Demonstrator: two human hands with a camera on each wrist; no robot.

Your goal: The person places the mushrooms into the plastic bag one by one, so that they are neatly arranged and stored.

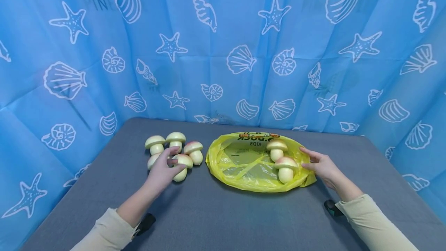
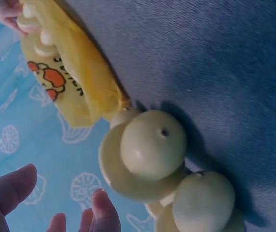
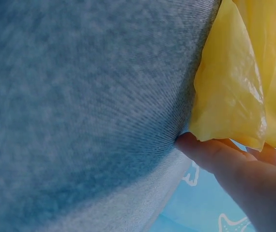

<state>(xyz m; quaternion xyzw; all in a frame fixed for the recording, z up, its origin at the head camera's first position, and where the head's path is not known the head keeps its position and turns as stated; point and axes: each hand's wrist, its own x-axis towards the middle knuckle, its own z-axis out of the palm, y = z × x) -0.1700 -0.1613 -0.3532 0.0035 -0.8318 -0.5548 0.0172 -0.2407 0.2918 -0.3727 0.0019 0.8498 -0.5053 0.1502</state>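
My left hand [image 1: 163,171] hovers over a cluster of toy mushrooms at the left, its fingers spread apart around the nearest mushroom [image 1: 180,173]. In the left wrist view that hand's fingers [image 2: 104,210] hold nothing, and pale mushrooms [image 2: 153,145] lie beside them. A yellow plastic bag [image 1: 223,177] lies with its mouth wide open, two mushrooms [image 1: 285,175] inside at its right side. My right hand [image 1: 324,167] rests against the bag's right edge with extended fingers. In the right wrist view its thumb [image 3: 201,150] lies by the bag's lower edge; the other fingers are partly hidden.
More mushrooms [image 1: 155,144] with cream and pinkish caps stand close together at the left of the grey table [image 1: 223,220]. A blue curtain [image 1: 223,76] with shell and starfish prints hangs behind the table and at both sides.
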